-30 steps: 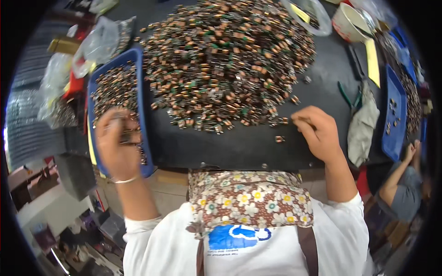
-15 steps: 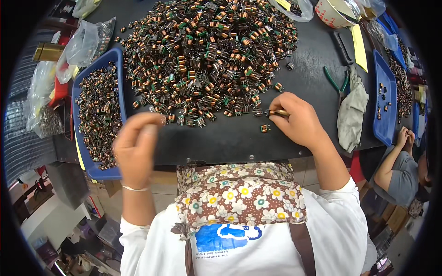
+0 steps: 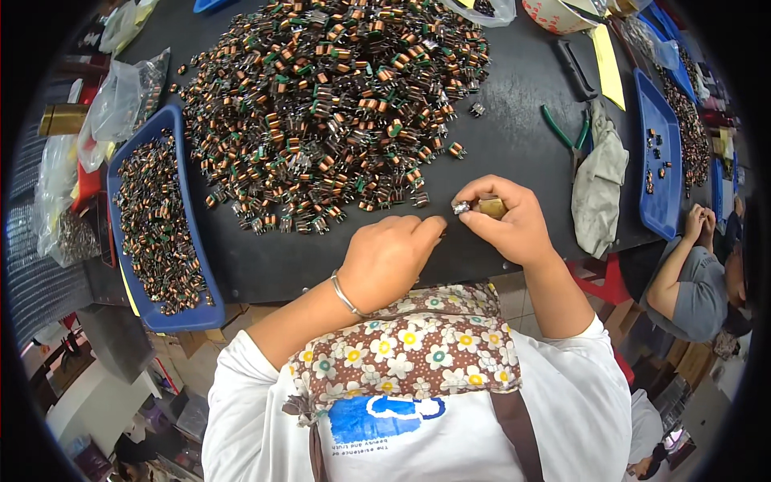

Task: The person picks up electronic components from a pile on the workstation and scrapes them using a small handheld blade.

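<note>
One little coil (image 3: 461, 207) pinched in my right hand (image 3: 507, 221), left hand (image 3: 388, 259) loosely curled and empty beside it, so I'd grip its body, not the pins.

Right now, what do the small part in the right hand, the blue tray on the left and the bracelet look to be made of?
The small part pinched in the right hand: shiny metal end, likely wound copper wire like the orange-brown pile. The blue tray: smooth, evenly coloured rim, probably moulded plastic. The bracelet on the left hand wrist: thin, silvery and glinting, apparently metal.
</note>
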